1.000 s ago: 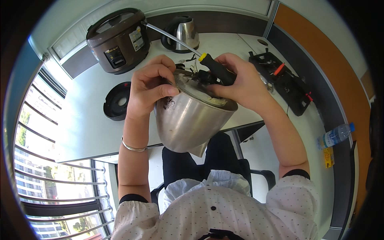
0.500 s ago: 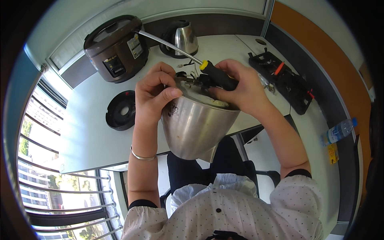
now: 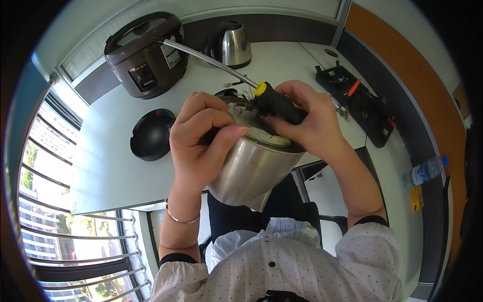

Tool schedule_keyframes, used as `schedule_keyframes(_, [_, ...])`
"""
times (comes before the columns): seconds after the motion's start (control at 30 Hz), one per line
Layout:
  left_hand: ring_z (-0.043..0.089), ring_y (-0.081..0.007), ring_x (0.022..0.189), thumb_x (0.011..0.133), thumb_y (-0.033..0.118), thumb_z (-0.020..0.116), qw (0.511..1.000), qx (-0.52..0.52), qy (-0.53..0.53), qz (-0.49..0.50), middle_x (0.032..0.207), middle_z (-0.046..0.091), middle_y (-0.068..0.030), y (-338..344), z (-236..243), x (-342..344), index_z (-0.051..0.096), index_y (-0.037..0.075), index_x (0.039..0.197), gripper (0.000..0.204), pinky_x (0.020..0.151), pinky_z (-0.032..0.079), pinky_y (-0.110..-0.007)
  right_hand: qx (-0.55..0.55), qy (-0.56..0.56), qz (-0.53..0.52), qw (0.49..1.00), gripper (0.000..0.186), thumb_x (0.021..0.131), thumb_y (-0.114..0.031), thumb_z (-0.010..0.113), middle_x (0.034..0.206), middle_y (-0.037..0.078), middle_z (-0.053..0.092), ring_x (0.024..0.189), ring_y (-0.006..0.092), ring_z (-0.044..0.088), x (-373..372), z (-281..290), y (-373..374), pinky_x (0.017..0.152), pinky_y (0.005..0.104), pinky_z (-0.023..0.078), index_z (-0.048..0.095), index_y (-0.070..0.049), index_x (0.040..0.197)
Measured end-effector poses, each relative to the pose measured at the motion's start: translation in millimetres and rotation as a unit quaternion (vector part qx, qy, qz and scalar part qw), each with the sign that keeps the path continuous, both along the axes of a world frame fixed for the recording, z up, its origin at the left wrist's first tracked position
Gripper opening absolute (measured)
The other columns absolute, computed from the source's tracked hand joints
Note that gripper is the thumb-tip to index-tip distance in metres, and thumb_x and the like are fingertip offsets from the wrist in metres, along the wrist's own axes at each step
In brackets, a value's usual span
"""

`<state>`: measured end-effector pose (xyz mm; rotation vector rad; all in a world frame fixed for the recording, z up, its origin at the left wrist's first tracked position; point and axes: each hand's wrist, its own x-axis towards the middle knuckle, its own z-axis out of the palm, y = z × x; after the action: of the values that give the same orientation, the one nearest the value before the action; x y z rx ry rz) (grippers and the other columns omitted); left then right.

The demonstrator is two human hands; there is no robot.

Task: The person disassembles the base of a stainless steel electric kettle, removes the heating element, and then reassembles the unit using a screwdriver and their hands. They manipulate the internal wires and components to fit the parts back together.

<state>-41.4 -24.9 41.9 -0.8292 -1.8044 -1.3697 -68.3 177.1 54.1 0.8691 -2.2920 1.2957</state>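
A stainless-steel kettle body is held over my lap, its spout low and its opened underside facing up. Wires and dark parts stick up from that underside, partly behind my fingers. My left hand grips the near left rim with the thumb on top. In my right hand is a long screwdriver with a black handle and yellow collar. Its shaft points up and left, away from the kettle body. The right thumb lies close to the underside; whether it touches is unclear.
A round black part lies on the white table at left. Behind are a brown rice cooker and another steel kettle. At right stand a black tool case and a plastic bottle. A barred window is left.
My left hand has moved right and inward over the kettle's rim. My right hand and the screwdriver have shifted slightly right and down. The round black part's pale centre no longer shows.
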Motion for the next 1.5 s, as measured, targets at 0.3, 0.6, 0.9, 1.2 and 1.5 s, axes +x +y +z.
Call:
schedule_keyframes(0.3, [0.048, -0.0146, 0.067, 0.071, 0.003, 0.074, 0.996, 0.034, 0.018, -0.083, 0.076, 0.055, -0.0078, -12.3, -5.8, -12.9, 0.061, -0.005, 0.071, 0.015, 0.059, 0.038, -0.024, 0.017, 0.031, 0.005, 0.999, 0.039, 0.065, -0.012, 0.075, 0.084, 0.014, 0.066, 0.079, 0.0269, 0.067, -0.1, 8.6, -3.8, 0.072, 0.0313, 0.051, 0.059, 0.0, 0.1])
schedule_keyframes(0.6, [0.042, -0.0106, 0.056, 0.07, 0.004, 0.076, 0.99, 0.107, 0.0, -0.088, 0.062, 0.051, -0.0047, -19.4, -5.5, -21.4, 0.057, -0.004, 0.061, 0.023, 0.051, 0.031, -0.022, 0.123, 0.003, 0.022, 0.992, 0.039, 0.061, -0.019, 0.075, 0.075, 0.013, 0.065, 0.069, 0.0292, 0.063, -10.1, 41.8, -17.5, 0.064, 0.0354, 0.049, 0.062, -0.003, 0.095])
schedule_keyframes(0.9, [0.037, -0.0077, 0.055, 0.076, 0.003, 0.074, 0.976, 0.206, -0.072, -0.01, 0.058, 0.048, -0.001, -28.4, -0.4, -14.3, 0.048, -0.001, 0.055, 0.034, 0.051, 0.027, -0.022, 0.198, -0.094, 0.058, 0.974, 0.043, 0.062, -0.011, 0.081, 0.089, 0.005, 0.063, 0.085, 0.0122, 0.058, -16.6, 68.7, -28.5, 0.078, 0.0257, 0.045, 0.059, -0.002, 0.098])
schedule_keyframes(1.2, [0.036, -0.0064, 0.057, 0.08, 0.012, 0.073, 0.967, 0.232, -0.092, -0.044, 0.063, 0.051, -0.0009, -49.0, -11.4, -27.5, 0.048, 0.0, 0.055, 0.037, 0.052, 0.026, -0.022, 0.126, -0.14, 0.123, 0.975, 0.045, 0.061, -0.003, 0.08, 0.097, 0.002, 0.063, 0.096, 0.0131, 0.059, -32.9, 53.2, -25.0, 0.087, 0.0272, 0.045, 0.058, -0.004, 0.101])
schedule_keyframes(1.5, [0.042, -0.0065, 0.06, 0.08, 0.011, 0.072, 0.955, 0.255, -0.135, -0.063, 0.071, 0.06, -0.0032, -51.4, -10.4, -38.8, 0.056, -0.003, 0.06, 0.029, 0.056, 0.032, -0.02, 0.079, -0.126, 0.111, 0.983, 0.051, 0.063, -0.005, 0.081, 0.103, 0.003, 0.063, 0.105, 0.0151, 0.057, -38.0, 42.5, -24.0, 0.095, 0.0307, 0.042, 0.057, -0.005, 0.107])
